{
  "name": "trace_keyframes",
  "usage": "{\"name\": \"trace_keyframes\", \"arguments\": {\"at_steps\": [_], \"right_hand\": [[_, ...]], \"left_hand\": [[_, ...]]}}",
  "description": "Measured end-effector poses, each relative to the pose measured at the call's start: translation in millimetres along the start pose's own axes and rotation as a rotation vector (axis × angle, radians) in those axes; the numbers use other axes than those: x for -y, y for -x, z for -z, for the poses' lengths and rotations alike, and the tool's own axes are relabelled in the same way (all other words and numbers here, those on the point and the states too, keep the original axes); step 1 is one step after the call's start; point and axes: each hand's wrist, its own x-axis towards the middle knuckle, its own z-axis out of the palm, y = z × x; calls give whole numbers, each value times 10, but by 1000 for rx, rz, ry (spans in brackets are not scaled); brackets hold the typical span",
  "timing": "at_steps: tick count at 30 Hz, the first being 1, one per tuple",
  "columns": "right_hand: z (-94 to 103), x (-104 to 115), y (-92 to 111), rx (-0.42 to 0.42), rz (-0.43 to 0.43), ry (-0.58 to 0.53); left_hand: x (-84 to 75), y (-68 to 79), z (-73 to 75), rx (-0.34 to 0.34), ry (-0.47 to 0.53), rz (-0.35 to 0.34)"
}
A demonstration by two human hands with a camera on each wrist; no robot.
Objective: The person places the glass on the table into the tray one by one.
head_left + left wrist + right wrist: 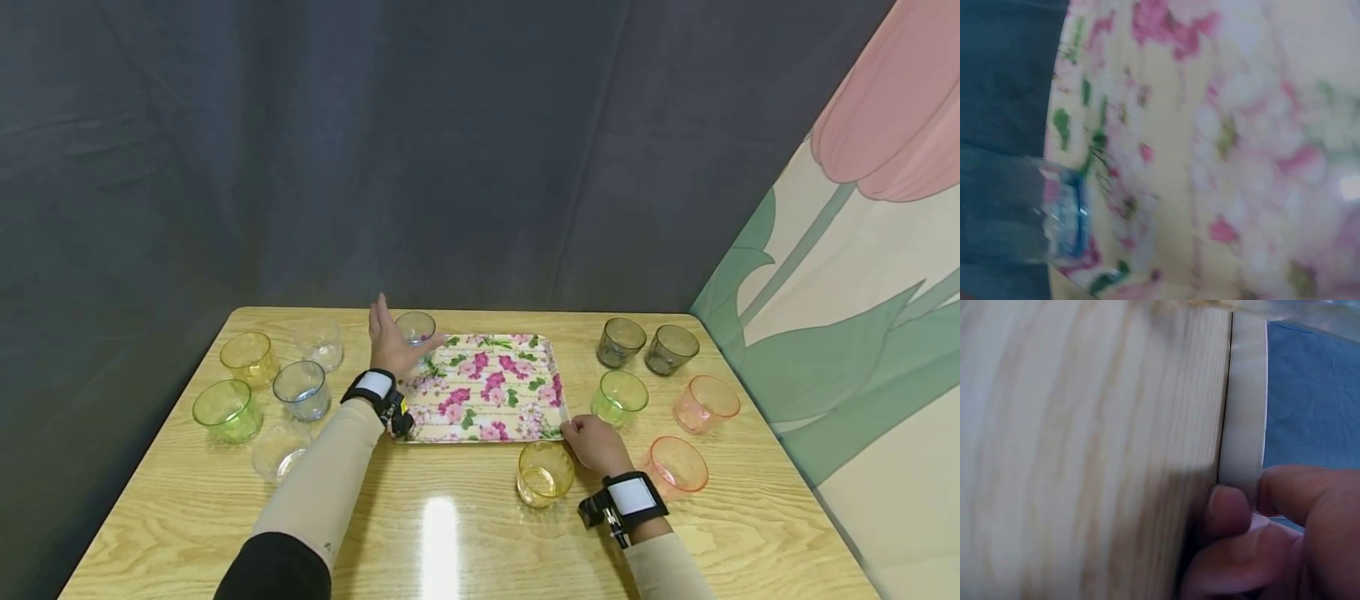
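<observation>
A rectangular tray (pixel 480 392) printed with pink flowers lies on the wooden table. My left hand (pixel 396 346) reaches over its far left corner with straight fingers and the thumb spread to the right. Just behind that hand is a faintly blue glass (pixel 415 321), partly covered by it; the left wrist view shows this glass by the tray's corner, with the hand out of sight. At the near right corner my right hand (pixel 598 443) pinches the tray, and in the right wrist view thumb and fingers meet at its pale rim (pixel 1244 406).
Close in front of the tray stands a yellow glass (pixel 543 475), left of my right hand. Further right are two grey glasses (pixel 621 342), a green one (pixel 619 398) and two pink ones (pixel 707 404). Several yellow, clear, blue and green glasses (pixel 227 411) stand on the left.
</observation>
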Motion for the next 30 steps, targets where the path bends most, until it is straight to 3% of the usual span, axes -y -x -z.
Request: {"name": "trace_keyframes", "arguments": {"at_steps": [3,7,9,11,13,15,19,21,24,30], "right_hand": [[4,-19,-3,11,-8,-3],[16,-39,-3,6,-3,-8],[17,-43,-3,1,5,-7],[12,-46,-5,2,14,-13],[-1,-52,-14,0,20,-16],[-1,-51,-19,0,29,-14],[10,-40,-22,2,23,-15],[18,-41,-22,10,15,-16],[14,-43,-23,17,6,-22],[8,-40,-14,24,-4,-32]], "left_hand": [[-140,39,13,-125,47,-38],[-337,174,-19,-288,149,-170],[-401,286,-51,-319,179,-249],[-446,430,-80,-294,237,-319],[-523,618,-76,-196,298,-362],[-641,840,-39,-20,389,-365],[-778,1262,-46,400,509,-242],[-694,1409,-170,535,525,-193],[-529,1590,-365,647,519,-163],[-500,1853,-537,733,439,-167]]}}
